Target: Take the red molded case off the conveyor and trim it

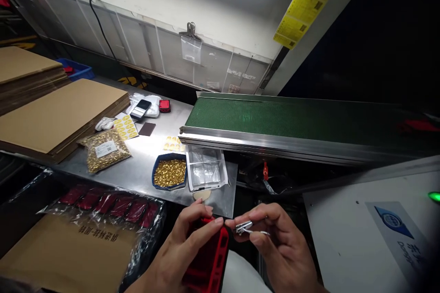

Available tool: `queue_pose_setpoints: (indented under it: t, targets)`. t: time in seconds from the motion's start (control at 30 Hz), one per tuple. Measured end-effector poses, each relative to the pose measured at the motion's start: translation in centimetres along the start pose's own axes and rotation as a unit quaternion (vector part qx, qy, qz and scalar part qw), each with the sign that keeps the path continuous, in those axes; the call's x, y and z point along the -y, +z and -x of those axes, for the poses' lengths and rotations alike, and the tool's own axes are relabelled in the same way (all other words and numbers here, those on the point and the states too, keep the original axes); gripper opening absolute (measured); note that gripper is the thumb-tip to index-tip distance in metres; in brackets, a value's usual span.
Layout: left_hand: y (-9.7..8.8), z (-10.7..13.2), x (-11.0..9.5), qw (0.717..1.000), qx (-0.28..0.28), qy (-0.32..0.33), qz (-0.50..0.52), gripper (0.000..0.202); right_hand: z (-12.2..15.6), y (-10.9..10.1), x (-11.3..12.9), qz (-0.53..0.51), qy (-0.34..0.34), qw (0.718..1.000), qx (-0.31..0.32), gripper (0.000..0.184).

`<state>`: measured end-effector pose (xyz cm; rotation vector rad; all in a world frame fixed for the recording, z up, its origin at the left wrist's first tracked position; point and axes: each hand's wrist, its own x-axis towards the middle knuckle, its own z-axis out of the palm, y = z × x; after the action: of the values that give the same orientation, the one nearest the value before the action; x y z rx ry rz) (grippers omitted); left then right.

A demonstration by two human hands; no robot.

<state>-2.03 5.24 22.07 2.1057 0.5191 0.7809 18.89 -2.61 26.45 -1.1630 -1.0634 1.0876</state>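
While the left hand point(185, 249) clasps a ribbed red plastic case point(209, 261), the right hand point(278, 242) pinches a shiny metal clip point(244, 227) at the case's top edge.

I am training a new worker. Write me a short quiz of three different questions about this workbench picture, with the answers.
1. True or false: the left hand holds a red plastic part.
2. What fills the blue tray on the metal table?
A. gold-coloured small parts
B. black screws
C. white labels
3. Fill in: the right hand pinches a small ____ piece next to the red plastic part.

Key
1. True.
2. A; a clear bag of the same gold-coloured parts lies to its left, near the cardboard sheets.
3. Metal, silver in colour; what it is cannot be told.
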Motion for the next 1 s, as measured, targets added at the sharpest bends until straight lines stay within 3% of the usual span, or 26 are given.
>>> queue_pose_setpoints:
  t: [0.4,1.0]
  targets:
    - [0.4,0.1,-0.5,0.998,-0.057,0.030,-0.017,0.063,0.2,0.6,0.4,-0.033,0.007,0.999,0.002,0.017]
    - [1.2,0.4,-0.6,0.996,-0.076,0.037,-0.026,0.063,0.9,0.8,0.0,-0.025,-0.023,0.999,-0.022,0.014]
